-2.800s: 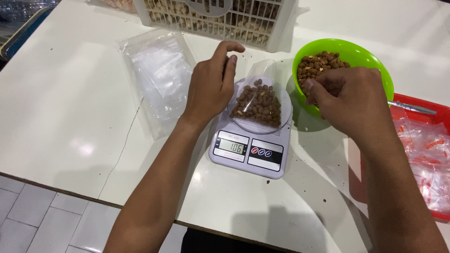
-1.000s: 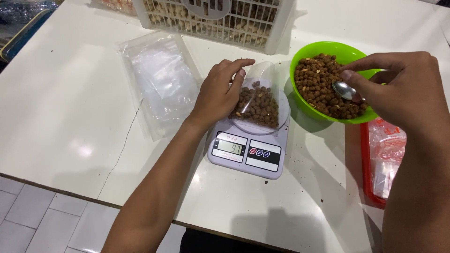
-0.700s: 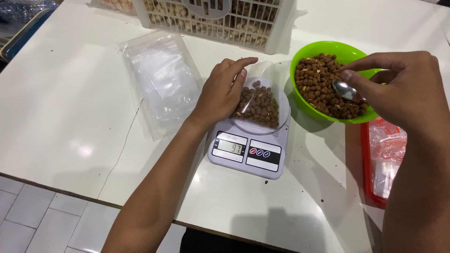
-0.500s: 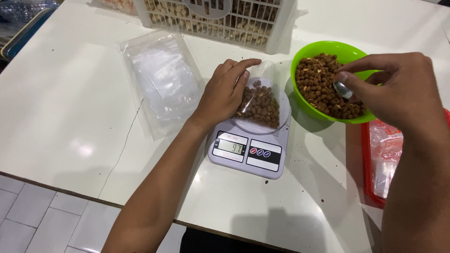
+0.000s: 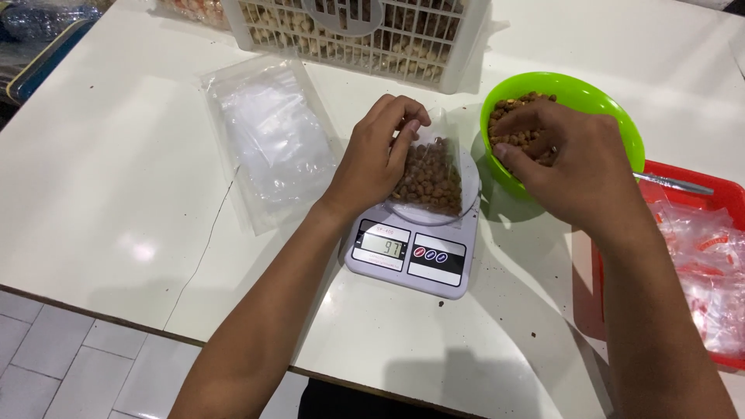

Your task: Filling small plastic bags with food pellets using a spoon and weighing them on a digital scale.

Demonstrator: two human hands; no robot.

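Pinching the mouth of a clear bag of brown coated nuts (image 5: 431, 174) on the white kitchen scale (image 5: 411, 252) at centre frame, our left hand (image 5: 376, 155) has its fingers curled narrow. Our right hand (image 5: 570, 167), loosely cupped, dips into the green bowl (image 5: 613, 101) at upper right; we cannot tell what it holds. Empty clear bags (image 5: 268, 136) lie at upper left, and red-printed packets (image 5: 702, 268) fill the red tray (image 5: 687, 182) at right.
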